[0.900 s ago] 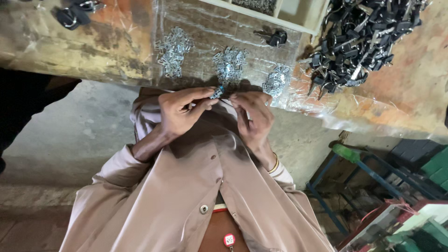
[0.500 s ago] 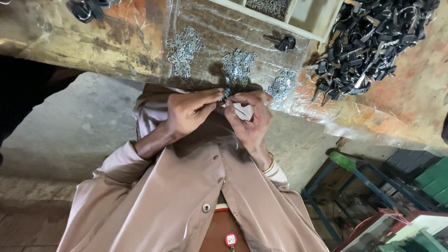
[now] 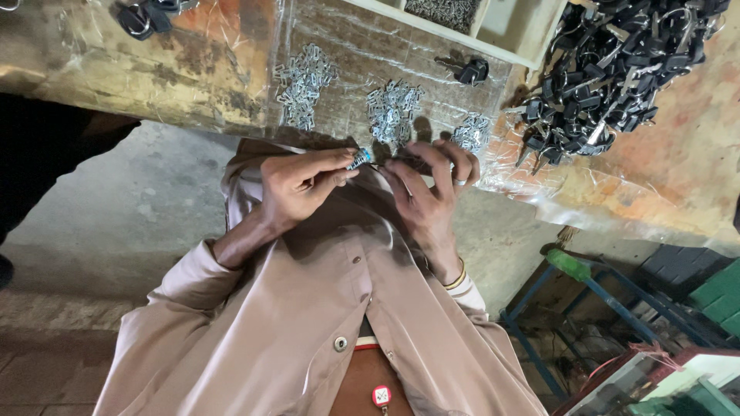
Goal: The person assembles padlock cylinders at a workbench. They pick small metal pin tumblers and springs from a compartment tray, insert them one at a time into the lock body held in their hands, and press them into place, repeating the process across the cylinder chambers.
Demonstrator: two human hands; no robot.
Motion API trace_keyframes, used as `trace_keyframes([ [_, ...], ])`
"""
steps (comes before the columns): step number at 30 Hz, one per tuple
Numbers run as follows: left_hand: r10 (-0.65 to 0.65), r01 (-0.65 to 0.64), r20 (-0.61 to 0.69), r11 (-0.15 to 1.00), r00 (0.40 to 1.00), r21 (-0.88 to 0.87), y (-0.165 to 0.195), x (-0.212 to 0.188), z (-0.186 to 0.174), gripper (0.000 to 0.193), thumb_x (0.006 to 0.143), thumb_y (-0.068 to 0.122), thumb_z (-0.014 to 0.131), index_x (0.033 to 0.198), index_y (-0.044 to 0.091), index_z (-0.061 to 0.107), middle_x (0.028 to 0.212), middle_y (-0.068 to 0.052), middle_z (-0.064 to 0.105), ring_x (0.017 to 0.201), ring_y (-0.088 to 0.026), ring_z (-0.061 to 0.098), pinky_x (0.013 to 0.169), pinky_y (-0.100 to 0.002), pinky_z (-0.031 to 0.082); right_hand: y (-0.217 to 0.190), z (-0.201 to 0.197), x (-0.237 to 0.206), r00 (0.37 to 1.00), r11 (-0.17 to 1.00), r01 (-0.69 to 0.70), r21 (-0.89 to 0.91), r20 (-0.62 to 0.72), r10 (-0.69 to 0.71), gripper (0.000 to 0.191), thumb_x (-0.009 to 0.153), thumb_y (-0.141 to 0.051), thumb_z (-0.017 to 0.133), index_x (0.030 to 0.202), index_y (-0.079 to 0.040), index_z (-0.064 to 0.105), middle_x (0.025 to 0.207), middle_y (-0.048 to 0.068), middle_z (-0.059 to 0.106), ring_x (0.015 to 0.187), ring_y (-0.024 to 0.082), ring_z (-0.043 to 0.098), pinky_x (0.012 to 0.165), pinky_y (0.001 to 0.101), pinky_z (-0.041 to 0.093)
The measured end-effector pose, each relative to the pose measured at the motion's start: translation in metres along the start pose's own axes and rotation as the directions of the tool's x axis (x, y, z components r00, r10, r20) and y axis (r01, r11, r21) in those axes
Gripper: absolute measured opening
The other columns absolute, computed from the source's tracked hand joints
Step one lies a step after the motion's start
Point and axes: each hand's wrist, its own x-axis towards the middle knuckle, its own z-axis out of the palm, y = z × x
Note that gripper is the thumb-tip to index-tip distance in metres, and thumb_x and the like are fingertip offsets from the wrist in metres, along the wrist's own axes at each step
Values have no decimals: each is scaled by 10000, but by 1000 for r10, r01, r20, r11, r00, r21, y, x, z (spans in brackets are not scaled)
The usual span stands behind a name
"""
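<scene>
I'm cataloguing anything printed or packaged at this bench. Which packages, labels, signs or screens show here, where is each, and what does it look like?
Small tag: bottom centre, below the beige shirt; rounded, red with a white mark.
Clear plastic sheet: spread over the worn tabletop under the metal parts; crinkled, transparent.
Compartment tray: top centre; pale, rectangular, holding small metal parts.
No signs or screens in view.

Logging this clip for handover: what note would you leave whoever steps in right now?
Left hand: grip shut on a small silver part with a blue end, at the table edge.
Right hand: fingertips at that part; grip unclear.
Three heaps of silver parts lie on the table, a pile of black keys beside them.
Finished pieces cannot be told apart; the heaps remain.
</scene>
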Motion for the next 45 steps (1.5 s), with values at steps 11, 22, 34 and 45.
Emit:
trace_keyframes([
  [11, -7, 7, 1, 998, 1000, 65, 3, 6, 7, 273, 915, -103, 759, 1178, -42, 714, 1220, -186, 738, 1046, -246, 779, 871, -304, 668, -3, 8, -11, 931, 800, -338, 496, 48, 363, 181, 853, 15, 811, 1004, -39, 727, 1011, 55, 764, 899, 190, 647, 830, 299, 509],
  [22, 58, -62, 23, 973, 998, 223, 6, 6, 6, 269, 899, -60, 782, 1158, -2, 741, 1198, -147, 750, 1010, -231, 786, 822, -296, 654, -14, 20, -9, 928, 767, -359, 532, 112, 357, 261, 861, -25, 843, 1089, -51, 719, 988, 42, 758, 860, 154, 633, 802, 288, 497],
  [34, 86, -96, 66, 982, 994, 166, 2, 6, 5, 240, 936, -94, 743, 1169, -38, 720, 1210, -167, 744, 993, -231, 791, 771, -278, 666, -1, 0, -5, 999, 998, -48, 35, -19, 48, 357, 824, -148, 939, 1142, -202, 786, 1098, -10, 632, 987, 214, 551, 945, 384, 349],
  [45, -25, 25, 0, 1000, 1000, -3, -2, 5, 6, 239, 952, -93, 738, 1185, -50, 706, 1221, -188, 736, 957, -212, 790, 761, -252, 663, 9, 2, -21, 996, 990, -87, 110, 5, 87, 324, 874, -65, 919, 1153, -132, 769, 1060, -37, 741, 965, 156, 614, 986, 384, 327],
])
